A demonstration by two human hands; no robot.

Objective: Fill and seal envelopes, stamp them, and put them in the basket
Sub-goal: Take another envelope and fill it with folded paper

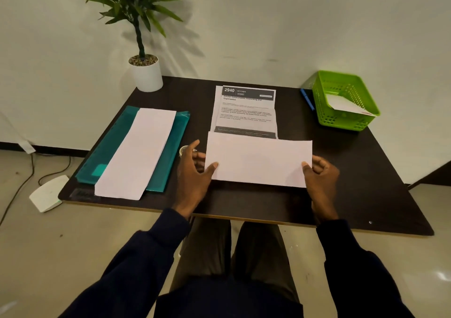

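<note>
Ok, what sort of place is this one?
Likely an office or a staged work desk: a dark table against a bare white wall, holding a printed sheet, a teal folder, a green basket, a potted plant and a white envelope.

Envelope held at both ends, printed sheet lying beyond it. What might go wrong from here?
The left hand and right hand pinch the envelope only at its ends, so it may sag or crease during filling. The printed sheet lies loosely folded and may snag at the envelope's mouth. The basket sits at the table corner; a careless drop might push it off.
</note>
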